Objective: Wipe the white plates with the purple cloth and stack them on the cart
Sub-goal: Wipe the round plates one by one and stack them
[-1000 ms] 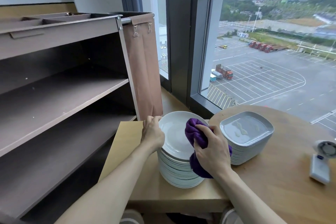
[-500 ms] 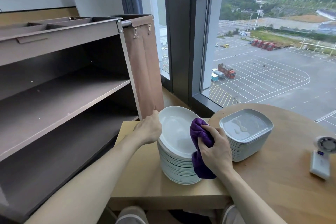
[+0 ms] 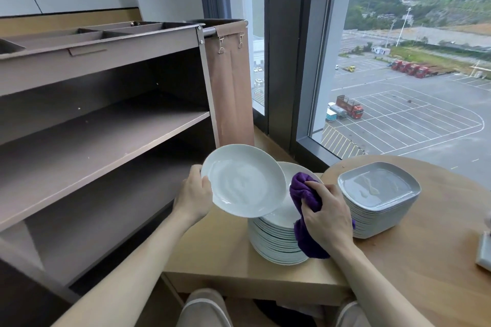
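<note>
- Head view: the left grip (image 3: 195, 198) pinches the left rim of a white plate (image 3: 244, 180), thumb on the face and the other fingers hidden behind. The plate is raised just above the pile of round plates (image 3: 276, 244) and tilted face-up toward the person, probably so the cloth can sweep it.
- The right grip (image 3: 328, 216) is curled tight round the bunched purple cloth (image 3: 305, 194), at the plate's right edge. Whether the cloth touches the plate I cannot tell. Its loose end hangs down in front of the pile.
- The pile stands on the low table (image 3: 233, 271), near the cart (image 3: 106, 125). The cart's shelves open toward the person, so a wiped plate has a short way to go. None shows there yet.
- A stack of grey square plates (image 3: 380, 194) sits on the round table (image 3: 425, 260), just beside the right grip.
</note>
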Available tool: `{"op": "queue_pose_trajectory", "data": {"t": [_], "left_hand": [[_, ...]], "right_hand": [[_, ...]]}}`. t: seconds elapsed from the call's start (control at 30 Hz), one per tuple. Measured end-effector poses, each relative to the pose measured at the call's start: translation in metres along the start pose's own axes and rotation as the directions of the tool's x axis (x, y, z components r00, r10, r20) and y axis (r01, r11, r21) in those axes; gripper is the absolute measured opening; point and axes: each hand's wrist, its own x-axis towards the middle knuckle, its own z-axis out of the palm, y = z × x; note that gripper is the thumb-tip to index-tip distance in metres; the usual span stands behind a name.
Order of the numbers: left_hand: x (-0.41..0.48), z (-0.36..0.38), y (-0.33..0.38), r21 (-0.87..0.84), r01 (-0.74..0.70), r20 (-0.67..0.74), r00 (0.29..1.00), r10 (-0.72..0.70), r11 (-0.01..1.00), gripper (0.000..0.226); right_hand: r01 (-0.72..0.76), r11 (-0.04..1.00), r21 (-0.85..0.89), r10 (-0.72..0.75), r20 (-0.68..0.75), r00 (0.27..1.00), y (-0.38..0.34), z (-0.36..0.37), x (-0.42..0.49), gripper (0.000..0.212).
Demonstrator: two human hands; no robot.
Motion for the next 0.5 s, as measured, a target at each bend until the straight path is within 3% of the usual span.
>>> {"op": "queue_pose_trajectory", "data": {"t": [0.23,0.5], "left_hand": [[-0.017,0.007,-0.055,-0.247,0.201,-0.182,0.951,-0.249,0.948,0.016],[-0.032,0.035,-0.104,-0.335,0.416,-0.166,0.857,-0.488,0.845,0.027]], "right_hand": [[-0.019,0.992,-0.126,0.026,0.052,0.998,-0.006,0.001,0.002,0.04],[0.004,0.957,-0.289,0.03,0.112,0.993,-0.011,0.005,0.007,0.038]]}}
